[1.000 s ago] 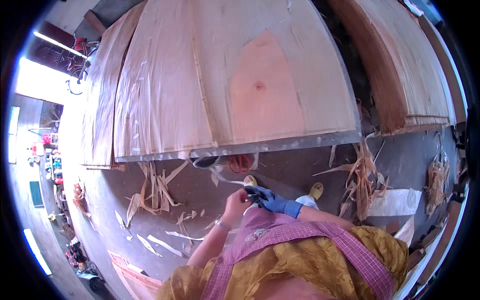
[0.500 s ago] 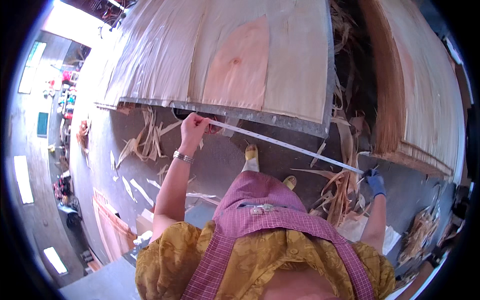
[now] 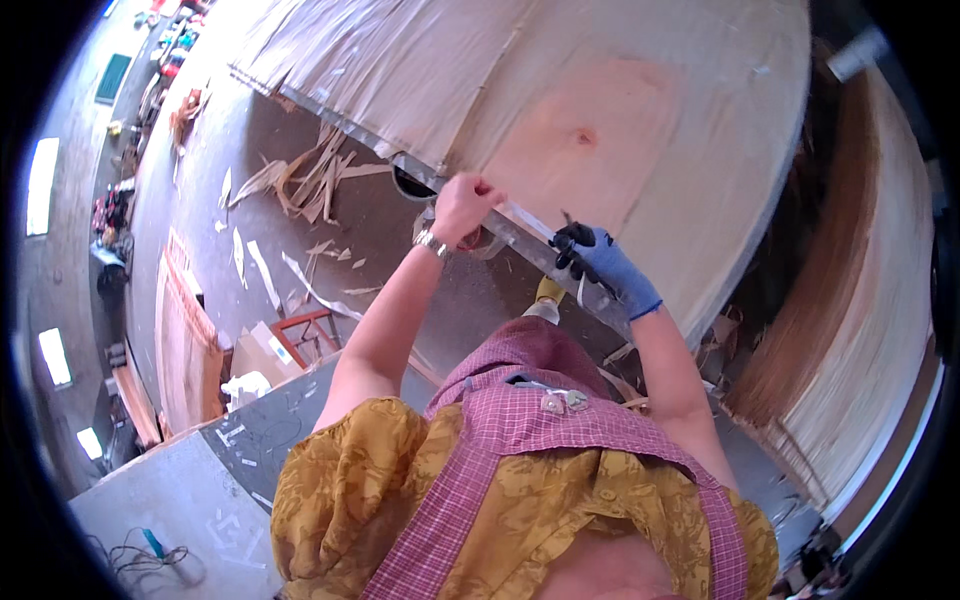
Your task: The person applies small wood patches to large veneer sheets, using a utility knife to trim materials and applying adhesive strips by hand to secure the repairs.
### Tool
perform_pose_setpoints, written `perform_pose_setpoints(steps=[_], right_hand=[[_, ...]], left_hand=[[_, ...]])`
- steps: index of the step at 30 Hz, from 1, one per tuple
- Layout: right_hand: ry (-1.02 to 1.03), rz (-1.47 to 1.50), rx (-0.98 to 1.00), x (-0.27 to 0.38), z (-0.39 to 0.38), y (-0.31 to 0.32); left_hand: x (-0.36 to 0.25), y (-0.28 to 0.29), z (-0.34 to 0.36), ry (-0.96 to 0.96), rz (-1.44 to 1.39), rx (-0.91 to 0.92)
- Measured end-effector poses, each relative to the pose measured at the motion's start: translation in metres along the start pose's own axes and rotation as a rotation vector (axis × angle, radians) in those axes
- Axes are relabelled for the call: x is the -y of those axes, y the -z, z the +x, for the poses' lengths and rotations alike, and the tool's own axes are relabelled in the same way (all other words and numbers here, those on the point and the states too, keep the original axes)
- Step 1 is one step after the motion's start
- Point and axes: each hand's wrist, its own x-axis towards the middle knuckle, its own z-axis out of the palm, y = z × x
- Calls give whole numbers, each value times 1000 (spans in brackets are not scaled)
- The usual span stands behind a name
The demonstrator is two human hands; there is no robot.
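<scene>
My bare left hand [image 3: 465, 210], with a metal band at the wrist, pinches one end of a narrow white tape [image 3: 528, 220] at the near edge of the wood veneer sheets [image 3: 730, 180]. At the tape's other end is my right hand [image 3: 605, 268], in a blue and black glove, with its fingers closed on it. A loose bit of white strip hangs below this glove. Something thin and dark pokes up at its fingertips, too small to name. A pinkish veneer piece [image 3: 585, 130] with a knot lies among the paler sheets.
A second thick veneer stack [image 3: 850, 300] stands at the right, beyond a dark gap. Veneer scraps [image 3: 300, 180] litter the floor at the left. Behind them are leaning wood sheets [image 3: 185, 340], a cardboard box [image 3: 262, 352] and a grey table [image 3: 180, 500] with a cord.
My right hand has swung in from the far right to the veneer edge, close to my left hand. The stretch of tape between them is much shorter. The view has turned.
</scene>
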Motion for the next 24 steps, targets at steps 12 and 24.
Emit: perform_pose_setpoints(steps=[12, 24], right_hand=[[-160, -48, -326, -20, 86, 7], [236, -1198, -456, 1, 91, 11]], left_hand=[[47, -19, 61, -63, 57, -646], [48, -68, 11, -376, 611, -511]])
